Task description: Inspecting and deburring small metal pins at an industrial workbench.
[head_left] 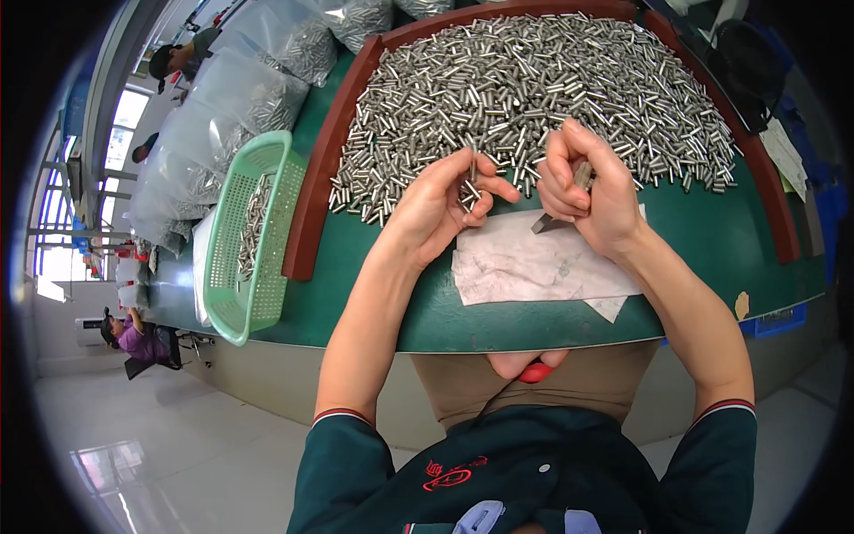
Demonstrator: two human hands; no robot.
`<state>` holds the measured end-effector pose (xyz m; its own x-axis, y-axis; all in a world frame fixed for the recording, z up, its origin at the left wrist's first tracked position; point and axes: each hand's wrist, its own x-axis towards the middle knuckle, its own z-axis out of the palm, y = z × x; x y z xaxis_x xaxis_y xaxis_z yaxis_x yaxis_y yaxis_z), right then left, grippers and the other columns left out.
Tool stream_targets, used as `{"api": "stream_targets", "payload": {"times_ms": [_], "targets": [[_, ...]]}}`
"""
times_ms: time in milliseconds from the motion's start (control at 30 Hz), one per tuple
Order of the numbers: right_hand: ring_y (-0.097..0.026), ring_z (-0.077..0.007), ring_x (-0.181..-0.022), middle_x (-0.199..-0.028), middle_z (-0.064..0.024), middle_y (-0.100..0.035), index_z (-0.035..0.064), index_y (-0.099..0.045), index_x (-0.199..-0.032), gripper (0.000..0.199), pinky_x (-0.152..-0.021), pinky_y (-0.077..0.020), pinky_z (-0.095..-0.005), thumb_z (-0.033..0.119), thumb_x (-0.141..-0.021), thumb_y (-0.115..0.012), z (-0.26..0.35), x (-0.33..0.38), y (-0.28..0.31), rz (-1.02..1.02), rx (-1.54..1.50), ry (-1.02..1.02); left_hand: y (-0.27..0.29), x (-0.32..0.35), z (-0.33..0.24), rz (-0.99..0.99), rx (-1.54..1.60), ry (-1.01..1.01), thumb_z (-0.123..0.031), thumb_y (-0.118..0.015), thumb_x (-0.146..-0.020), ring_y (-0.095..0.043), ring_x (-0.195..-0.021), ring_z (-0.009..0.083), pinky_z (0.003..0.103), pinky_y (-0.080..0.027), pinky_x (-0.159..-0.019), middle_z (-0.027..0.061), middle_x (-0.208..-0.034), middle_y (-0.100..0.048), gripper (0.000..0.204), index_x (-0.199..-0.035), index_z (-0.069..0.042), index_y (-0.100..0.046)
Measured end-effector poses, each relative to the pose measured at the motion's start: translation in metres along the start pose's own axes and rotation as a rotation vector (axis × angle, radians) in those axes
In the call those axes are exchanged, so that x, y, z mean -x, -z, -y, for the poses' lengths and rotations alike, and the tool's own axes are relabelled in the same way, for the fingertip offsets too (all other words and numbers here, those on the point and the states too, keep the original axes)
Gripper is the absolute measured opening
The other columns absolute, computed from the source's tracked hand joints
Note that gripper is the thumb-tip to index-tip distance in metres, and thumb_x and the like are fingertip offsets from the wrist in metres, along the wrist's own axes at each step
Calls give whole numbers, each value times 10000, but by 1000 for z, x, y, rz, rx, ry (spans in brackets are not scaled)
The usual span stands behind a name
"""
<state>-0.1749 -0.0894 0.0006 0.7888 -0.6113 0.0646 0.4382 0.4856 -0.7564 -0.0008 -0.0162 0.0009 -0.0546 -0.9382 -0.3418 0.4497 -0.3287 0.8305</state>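
A wide heap of short, shiny metal pins (534, 80) covers the far part of the green table. At the heap's near edge my left hand (436, 200) is closed, with metal pins between its thumb and fingers. My right hand (592, 187) is wrapped round a narrow, grey bar-like tool. The tool's flat, dark end (544, 224) sticks out below the fingers, over a stained white cloth (534, 267). The fingers hide the tool's middle, so its exact kind is unclear. The two hands are apart.
Dark red wooden rails (311, 196) border the heap. On the left stands a light green plastic basket (267, 294) with some pins inside, beside clear bags (240, 93) of metal parts. A black round object (747, 62) is at the far right. Other people sit farther left.
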Motion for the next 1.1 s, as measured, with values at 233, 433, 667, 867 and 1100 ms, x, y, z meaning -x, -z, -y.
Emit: {"api": "stream_targets", "payload": {"times_ms": [233, 433, 667, 867, 1100], "targets": [[-173, -63, -341, -401, 37, -251, 95, -358, -589, 413, -345, -163, -219, 333, -920, -285, 2, 13, 0, -77, 25, 11, 18, 40, -41, -178, 101, -373, -237, -425, -891, -409, -557, 89, 210, -340, -488, 95, -762, -559, 208, -879, -43, -498], [-173, -68, -346, -402, 33, -249, 95, -353, -582, 406, -350, -170, -223, 315, -916, -285, 0, 9, -5, -45, 53, 28, 93, 112, -98, -816, -659, -842, -278, -392, -908, -486, -585, 109, 234, -397, -530, 89, -767, -599, 285, -910, -17, -505], [-171, -64, -332, -401, 36, -248, 98, -344, -581, 416, -337, -185, -216, 308, -932, -270, -1, 9, -6, -35, 40, 43, 119, 194, -88, -1162, -1046, -714, -310, -335, -923, -560, -989, 230, 350, -338, -925, 145, -1189, -499, 419, -1185, 5, -425], [-172, -57, -339, -414, 43, -245, 108, -358, -586, 406, -338, -166, -209, 308, -933, -289, -1, 11, -11, -41, 44, 79, 57, 263, -30, -1103, -855, -944, -161, -306, -919, -613, -860, 230, 367, -381, -894, 191, -1222, -446, 390, -1264, 17, -274], [-176, -50, -338, -435, 38, -240, 108, -342, -597, 397, -339, -170, -201, 273, -948, -259, -7, 12, -10, 55, 76, 91, 49, 349, 23, -1413, -896, -864, -72, -284, -882, -622, -802, 206, 361, -394, -889, 193, -1218, -448, 393, -1268, 2, -270]]}}
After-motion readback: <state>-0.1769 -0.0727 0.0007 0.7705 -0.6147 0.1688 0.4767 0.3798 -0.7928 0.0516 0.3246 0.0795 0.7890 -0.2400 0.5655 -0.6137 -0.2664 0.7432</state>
